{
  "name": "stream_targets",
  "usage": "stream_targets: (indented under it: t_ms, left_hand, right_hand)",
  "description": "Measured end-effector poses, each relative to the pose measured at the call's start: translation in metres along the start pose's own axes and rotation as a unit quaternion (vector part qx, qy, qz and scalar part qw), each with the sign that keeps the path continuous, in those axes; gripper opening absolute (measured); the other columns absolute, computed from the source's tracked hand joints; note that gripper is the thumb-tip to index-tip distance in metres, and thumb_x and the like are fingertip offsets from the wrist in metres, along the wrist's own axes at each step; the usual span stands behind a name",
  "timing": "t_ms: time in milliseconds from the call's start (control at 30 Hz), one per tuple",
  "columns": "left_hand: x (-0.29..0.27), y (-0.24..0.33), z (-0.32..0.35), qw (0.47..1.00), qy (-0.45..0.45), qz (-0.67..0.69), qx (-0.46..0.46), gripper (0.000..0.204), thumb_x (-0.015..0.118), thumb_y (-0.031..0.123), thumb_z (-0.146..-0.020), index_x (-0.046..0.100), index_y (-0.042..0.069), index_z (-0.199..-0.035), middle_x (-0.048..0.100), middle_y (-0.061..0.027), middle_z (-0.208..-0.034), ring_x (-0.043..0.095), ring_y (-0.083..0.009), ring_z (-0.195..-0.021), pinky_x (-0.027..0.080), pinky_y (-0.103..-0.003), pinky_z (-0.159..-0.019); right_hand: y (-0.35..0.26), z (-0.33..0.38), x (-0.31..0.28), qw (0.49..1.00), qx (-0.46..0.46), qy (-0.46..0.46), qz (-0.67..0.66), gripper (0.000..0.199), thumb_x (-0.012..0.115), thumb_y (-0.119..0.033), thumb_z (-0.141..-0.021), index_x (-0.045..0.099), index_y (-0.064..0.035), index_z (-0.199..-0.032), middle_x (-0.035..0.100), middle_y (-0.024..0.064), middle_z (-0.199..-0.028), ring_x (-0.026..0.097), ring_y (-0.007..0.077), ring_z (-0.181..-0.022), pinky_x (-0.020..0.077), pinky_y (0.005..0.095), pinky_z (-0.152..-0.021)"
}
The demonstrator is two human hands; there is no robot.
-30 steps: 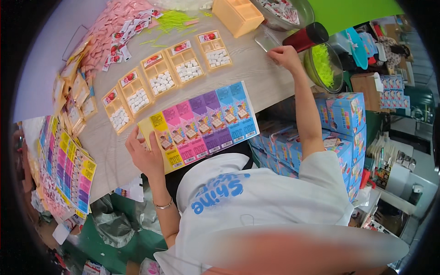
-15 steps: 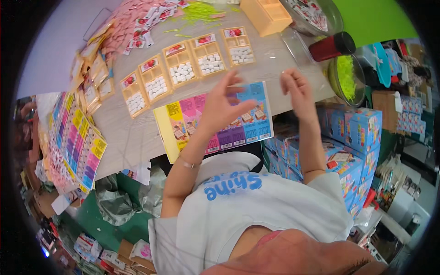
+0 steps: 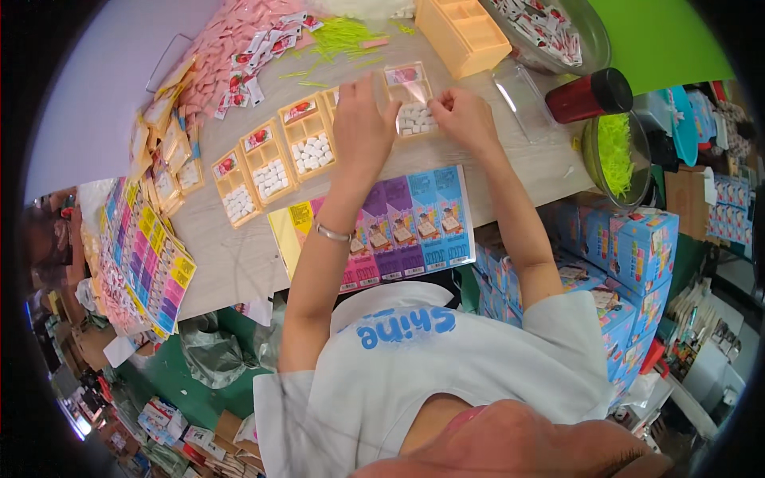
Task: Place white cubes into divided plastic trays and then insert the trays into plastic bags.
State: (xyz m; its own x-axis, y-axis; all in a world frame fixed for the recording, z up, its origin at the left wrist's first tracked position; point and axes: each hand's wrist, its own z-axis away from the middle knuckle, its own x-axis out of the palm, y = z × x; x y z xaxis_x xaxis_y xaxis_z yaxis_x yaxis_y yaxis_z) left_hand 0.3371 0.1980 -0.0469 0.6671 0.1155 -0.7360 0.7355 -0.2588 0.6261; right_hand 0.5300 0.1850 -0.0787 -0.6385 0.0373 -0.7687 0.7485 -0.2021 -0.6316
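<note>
A row of small pale-orange trays (image 3: 269, 186) holds white cube-shaped pieces and strawberry-printed sachets. My left hand (image 3: 362, 123) is open, its fingers stretched over the fourth tray, which it mostly hides. Its thumb stands apart, close to the left edge of the rightmost tray (image 3: 416, 131). A glossy sheen dulls the sachet in that tray, as from a clear plastic lid (image 3: 406, 76) over it. At the tray's right edge, my right hand (image 3: 466, 119) is closed with thumb and forefinger pinched together, seemingly on the lid's edge. Nearer me lies a colourful printed sheet (image 3: 402, 219).
Stacked orange trays (image 3: 462, 40), a clear plastic box (image 3: 522, 99), a dark red bottle (image 3: 588, 94) and a bowl of green shreds (image 3: 613, 155) stand right. Pink packets (image 3: 211, 60) heap far left, near more printed sheets (image 3: 147, 255). Blue boxes (image 3: 625, 247) are stacked beside the table.
Both hands have moved away from me, from over the printed sheet to the rightmost tray. That tray's sachet now looks paler under a glossy sheen. The view has shifted slightly.
</note>
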Motion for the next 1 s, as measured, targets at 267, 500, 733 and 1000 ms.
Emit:
stream_targets:
  t_ms: [267, 500, 733, 1000]
  left_hand:
    - [0.048, 0.007, -0.001, 0.968, -0.001, -0.055, 0.244, 0.047, 0.065, 0.014, -0.09, 0.058, -0.001, -0.133, 0.056, -0.0215, -0.137, 0.049, -0.0398, -0.133, 0.042, -0.048, -0.11]
    - [0.089, 0.016, 0.018, 0.967, -0.085, -0.16, 0.177, 0.085, 0.062, 0.055, -0.091, 0.041, 0.0, -0.152, 0.032, -0.0209, -0.162, 0.021, -0.0371, -0.154, 0.013, -0.059, -0.123]
    - [0.089, 0.015, 0.015, 0.958, -0.095, -0.156, 0.219, 0.088, 0.063, 0.06, -0.089, 0.043, 0.001, -0.151, 0.034, -0.0226, -0.16, 0.024, -0.0385, -0.152, 0.014, -0.058, -0.123]
    - [0.07, 0.017, 0.015, 0.961, -0.052, -0.09, 0.257, 0.081, 0.065, 0.057, -0.09, 0.047, 0.002, -0.147, 0.041, -0.0217, -0.155, 0.032, -0.0386, -0.147, 0.022, -0.057, -0.12]
  right_hand:
    - [0.012, 0.003, -0.008, 0.997, -0.064, 0.026, 0.018, 0.027, 0.07, -0.03, -0.092, 0.074, -0.0038, -0.097, 0.075, 0.011, -0.083, 0.072, 0.023, -0.072, 0.055, 0.0358, -0.069]
    - [0.066, 0.033, -0.092, 0.976, -0.046, 0.209, 0.037, 0.03, 0.075, -0.024, -0.088, 0.074, -0.0035, -0.11, 0.074, 0.0102, -0.086, 0.071, 0.0194, -0.073, 0.0544, 0.0311, -0.069]
    - [0.105, -0.003, -0.109, 0.998, 0.055, -0.014, 0.02, 0.037, 0.08, -0.036, -0.077, 0.08, -0.0064, -0.099, 0.076, 0.0124, -0.083, 0.073, 0.0262, -0.074, 0.0555, 0.0359, -0.073]
    - [0.122, -0.016, -0.105, 0.976, 0.093, -0.096, -0.171, 0.029, 0.077, -0.025, -0.087, 0.077, 0.0037, -0.093, 0.065, -0.0002, -0.068, 0.057, 0.0075, -0.06, 0.0431, 0.0254, -0.054]
